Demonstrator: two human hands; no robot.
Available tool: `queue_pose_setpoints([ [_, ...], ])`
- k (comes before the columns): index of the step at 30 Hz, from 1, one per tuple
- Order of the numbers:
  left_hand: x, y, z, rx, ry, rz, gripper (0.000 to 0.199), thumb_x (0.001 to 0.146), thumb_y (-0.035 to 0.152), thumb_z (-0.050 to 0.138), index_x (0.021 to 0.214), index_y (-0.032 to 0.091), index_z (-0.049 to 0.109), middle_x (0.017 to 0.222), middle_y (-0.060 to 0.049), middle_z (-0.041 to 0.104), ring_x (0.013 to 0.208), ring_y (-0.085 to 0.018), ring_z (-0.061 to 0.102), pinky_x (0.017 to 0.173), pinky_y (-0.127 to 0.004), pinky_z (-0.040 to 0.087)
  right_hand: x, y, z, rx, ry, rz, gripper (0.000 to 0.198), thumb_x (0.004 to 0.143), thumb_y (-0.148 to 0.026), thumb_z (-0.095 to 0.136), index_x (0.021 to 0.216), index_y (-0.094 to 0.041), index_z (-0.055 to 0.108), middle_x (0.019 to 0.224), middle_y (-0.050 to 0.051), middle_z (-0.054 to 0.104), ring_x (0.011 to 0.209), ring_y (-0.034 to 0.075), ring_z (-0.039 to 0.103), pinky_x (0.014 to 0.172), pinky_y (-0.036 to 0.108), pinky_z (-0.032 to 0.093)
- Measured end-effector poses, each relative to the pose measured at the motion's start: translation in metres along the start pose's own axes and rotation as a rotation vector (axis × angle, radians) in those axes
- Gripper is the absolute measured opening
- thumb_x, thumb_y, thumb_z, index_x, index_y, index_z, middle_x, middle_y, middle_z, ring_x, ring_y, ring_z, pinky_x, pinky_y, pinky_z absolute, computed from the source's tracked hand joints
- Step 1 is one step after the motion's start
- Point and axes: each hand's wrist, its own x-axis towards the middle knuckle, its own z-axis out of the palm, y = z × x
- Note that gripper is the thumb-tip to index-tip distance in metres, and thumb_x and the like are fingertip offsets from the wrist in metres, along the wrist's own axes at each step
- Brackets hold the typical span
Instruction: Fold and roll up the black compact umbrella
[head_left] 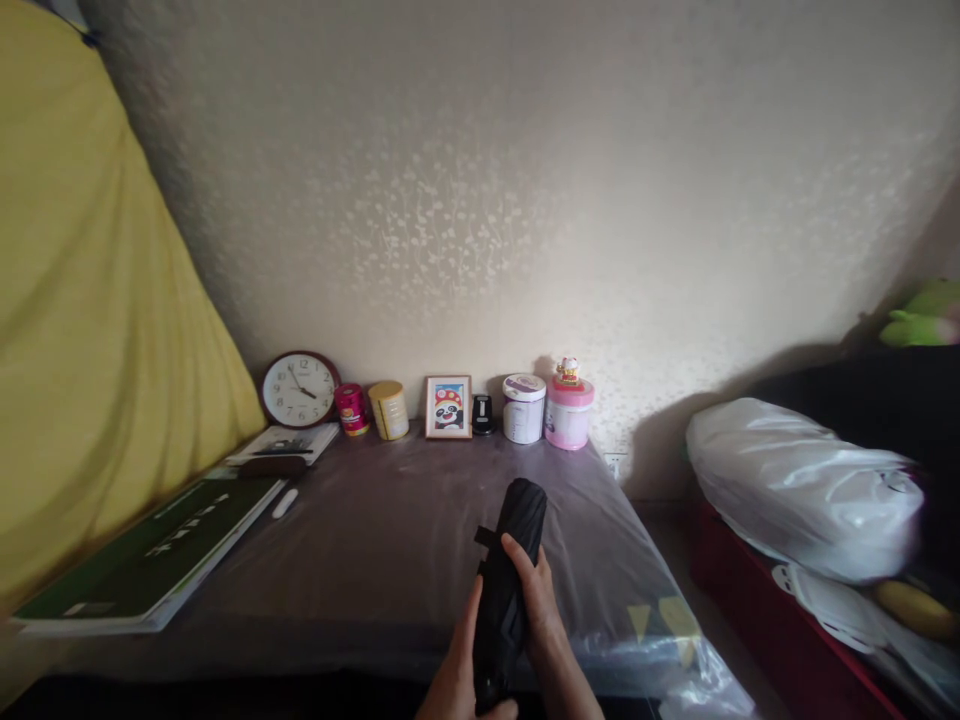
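Note:
A folded black umbrella point(523, 510) is held between both hands over the near edge of the table, its top end tilted up and away from me. My left hand point(455, 660) wraps its lower left side, the thumb near the bottom end. Higher up on the right side, my right hand point(541, 610) grips it with the thumb lying across the folds. A short black strap point(486, 537) sticks out to the left of the umbrella. The fingers behind the umbrella are hidden.
A plastic-covered table point(360, 560) spreads ahead. Along the wall stand a clock point(300, 389), tins point(388, 410), a framed panda picture point(448, 408) and tubs point(523, 409). A green book point(165, 550) lies left, beside a yellow curtain point(97, 300). A white plastic bag point(802, 490) sits right.

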Motion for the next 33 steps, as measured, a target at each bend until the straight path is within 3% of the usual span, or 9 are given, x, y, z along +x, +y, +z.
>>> queue_pose_setpoints([
  [2, 0.001, 0.005, -0.004, -0.284, -0.043, -0.072, 0.096, 0.075, 0.032, 0.057, 0.140, 0.028, -0.013, 0.147, -0.016, 0.025, 0.084, -0.020, 0.067, 0.077, -0.036, 0.053, 0.000, 0.002, 0.000, 0.029, -0.022, 0.029, 0.059, 0.065, -0.051, 0.069, 0.108, -0.015, 0.056, 0.073, 0.003, 0.068, 0.067, 0.022, 0.066, 0.064, 0.033, 0.054],
  [4, 0.003, 0.009, -0.004, -0.454, -0.016, -0.152, 0.088, 0.079, 0.052, 0.051, 0.141, 0.028, -0.006, 0.142, -0.017, 0.036, 0.062, -0.014, 0.066, 0.058, -0.030, 0.053, 0.001, 0.004, -0.001, 0.032, -0.042, 0.026, 0.059, 0.066, -0.052, 0.068, 0.110, -0.015, 0.055, 0.075, 0.003, 0.068, 0.071, 0.023, 0.067, 0.066, 0.034, 0.054],
  [7, 0.008, 0.010, -0.003, -0.427, 0.086, -0.155, 0.083, 0.075, 0.061, 0.053, 0.140, 0.023, 0.019, 0.131, -0.014, 0.050, 0.071, -0.016, 0.067, 0.059, -0.025, 0.052, 0.001, 0.004, -0.004, -0.023, -0.076, -0.019, 0.057, 0.070, -0.052, 0.066, 0.111, -0.015, 0.055, 0.084, 0.005, 0.069, 0.081, 0.025, 0.067, 0.072, 0.035, 0.053],
  [11, 0.013, 0.000, -0.005, -0.131, 0.146, -0.162, 0.078, 0.080, 0.048, 0.049, 0.142, 0.025, 0.006, 0.131, -0.012, 0.052, 0.065, -0.017, 0.067, 0.056, -0.031, 0.055, 0.009, 0.003, -0.013, -0.266, -0.065, -0.229, 0.057, 0.070, -0.049, 0.066, 0.116, -0.017, 0.055, 0.105, 0.006, 0.067, 0.105, 0.026, 0.058, 0.095, 0.039, 0.042],
  [13, 0.016, -0.009, -0.006, 0.071, 0.228, -0.044, 0.074, 0.080, 0.034, 0.049, 0.142, 0.023, 0.011, 0.139, -0.011, 0.043, 0.095, -0.021, 0.065, 0.079, -0.036, 0.054, 0.018, 0.008, -0.019, -0.390, -0.025, -0.315, 0.064, 0.068, -0.049, 0.068, 0.121, -0.017, 0.052, 0.109, 0.008, 0.065, 0.110, 0.027, 0.054, 0.099, 0.043, 0.038],
  [16, 0.019, -0.020, -0.007, 0.321, 0.295, 0.079, 0.070, 0.076, 0.019, 0.047, 0.140, 0.020, 0.019, 0.146, -0.008, 0.033, 0.130, -0.019, 0.037, 0.107, -0.035, 0.033, 0.030, 0.023, -0.027, -0.522, 0.036, -0.419, 0.069, 0.066, -0.050, 0.068, 0.125, -0.018, 0.051, 0.114, 0.010, 0.061, 0.108, 0.029, 0.055, 0.097, 0.044, 0.039],
  [23, 0.021, -0.010, -0.005, 0.622, 0.220, -0.090, 0.067, 0.081, 0.017, 0.044, 0.141, 0.025, 0.017, 0.134, -0.011, 0.047, 0.107, -0.022, 0.059, 0.088, -0.031, 0.047, 0.034, 0.030, -0.032, -0.733, -0.076, -0.576, 0.034, 0.077, -0.045, 0.057, 0.105, -0.028, 0.066, 0.101, 0.006, 0.056, 0.089, 0.021, 0.060, 0.084, 0.035, 0.047],
  [27, 0.020, -0.002, -0.004, 0.730, 0.201, -0.144, 0.066, 0.083, 0.017, 0.043, 0.141, 0.030, 0.015, 0.127, -0.011, 0.052, 0.094, -0.023, 0.064, 0.080, -0.032, 0.049, 0.036, 0.020, -0.030, -0.688, -0.193, -0.636, 0.021, 0.079, -0.041, 0.056, 0.087, -0.028, 0.070, 0.091, 0.005, 0.060, 0.086, 0.020, 0.059, 0.082, 0.032, 0.046],
  [33, 0.021, -0.002, -0.005, 0.801, 0.191, -0.129, 0.064, 0.085, 0.016, 0.043, 0.141, 0.033, 0.015, 0.122, -0.012, 0.054, 0.089, -0.022, 0.066, 0.076, -0.031, 0.050, 0.027, 0.005, -0.043, -0.562, -0.349, -0.493, 0.023, 0.079, -0.043, 0.057, 0.081, -0.024, 0.071, 0.077, 0.002, 0.062, 0.066, 0.016, 0.056, 0.064, 0.028, 0.046],
])
